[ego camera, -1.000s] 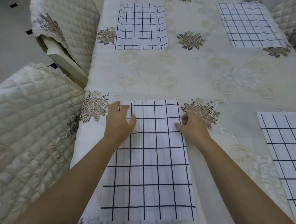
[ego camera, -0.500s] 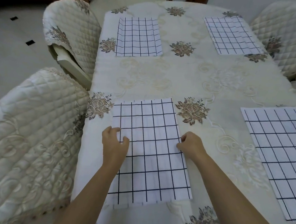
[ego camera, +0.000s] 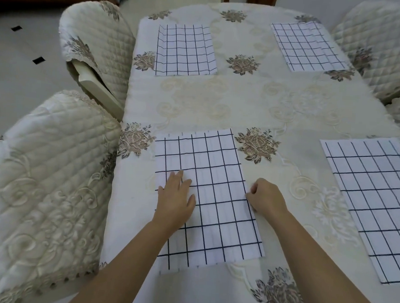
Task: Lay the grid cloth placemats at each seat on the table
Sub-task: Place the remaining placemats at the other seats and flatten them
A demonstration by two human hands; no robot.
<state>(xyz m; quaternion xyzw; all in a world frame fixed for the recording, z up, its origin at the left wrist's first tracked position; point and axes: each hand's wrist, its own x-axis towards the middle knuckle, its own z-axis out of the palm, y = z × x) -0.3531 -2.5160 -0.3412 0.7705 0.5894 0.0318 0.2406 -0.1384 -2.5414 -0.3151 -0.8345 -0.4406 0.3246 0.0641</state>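
Over on the left, two chairs in cream quilted covers with embroidered flowers are standing by the table's long side, the nearer chair (ego camera: pixel 38 175) pressing close to the edge and the farther chair (ego camera: pixel 97 44) angling slightly away from it. The cream floral-embroidered tablecloth (ego camera: pixel 245 102) is covering the whole tabletop. At the far left seat, a white cloth far-left placemat (ego camera: pixel 186 49) with a dark grid is lying flat, just beside a brown flower motif. Closer in, the matching near-left placemat (ego camera: pixel 207 163) is lying flat on the cloth at the nearer left seat, its long side running away from the person, and this is where the action is. The left hand (ego camera: pixel 175 197) is resting palm down on the mat's left portion, fingers straight and together, thumb out to the side. The right hand (ego camera: pixel 266 198) is working the mat's right edge, its fingers curling in and pinching the cloth there. Moving right, the far-right placemat (ego camera: pixel 308 47) is lying at the far corner, turned at a slight angle. The near-right placemat (ego camera: pixel 371 194) is lying flat at the near right seat, well apart from both hands. Beyond it, a quilted right-side chair (ego camera: pixel 379 45) is showing at the frame's edge.
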